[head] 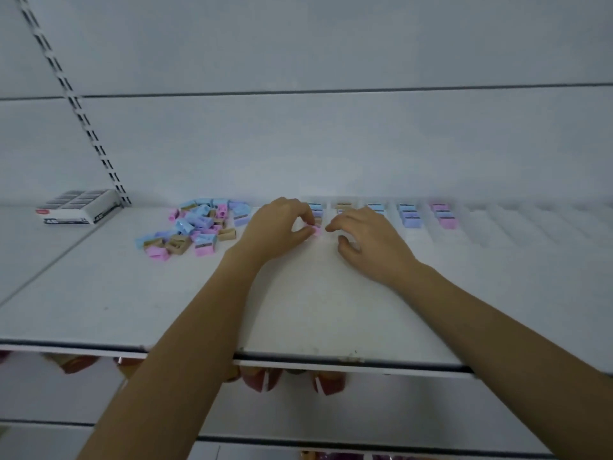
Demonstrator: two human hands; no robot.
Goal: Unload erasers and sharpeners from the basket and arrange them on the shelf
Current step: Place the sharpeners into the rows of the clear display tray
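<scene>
Sharpeners are lying in a loose pile (195, 227) on the white shelf (166, 310), left of both hands; blue, pink, purple and tan pieces are resting at mixed angles and touching each other. We are reaching both bare forearms over the shelf's front edge toward the back.

Our left hand (275, 227) is pinching one pink sharpener (317, 230) between thumb and forefinger, with the remaining fingers curled above it. This sharpener is sitting at the front end of the leftmost row (315, 209) of sorted pieces; we cannot tell whether it is touching the shelf surface.

Our right hand (371, 240) is hovering just beside it with loosely bent fingers, gripping nothing, the forefinger tip pointing toward the pinched piece.

Further rows are running front to back along the rear of the shelf, right of the hands: a tan row (343, 205) and a blue row (376, 207), both partly hidden by the right hand, then a blue and purple row (409, 214) and a pink row (444, 215). Clear dividers (497, 224) are continuing to the right.

At the far left, a box of erasers (79, 207) is standing near a slotted upright rail (83, 117), well apart from the pile. Reddish items (326, 383), too blurred to identify, are showing below the shelf.
</scene>
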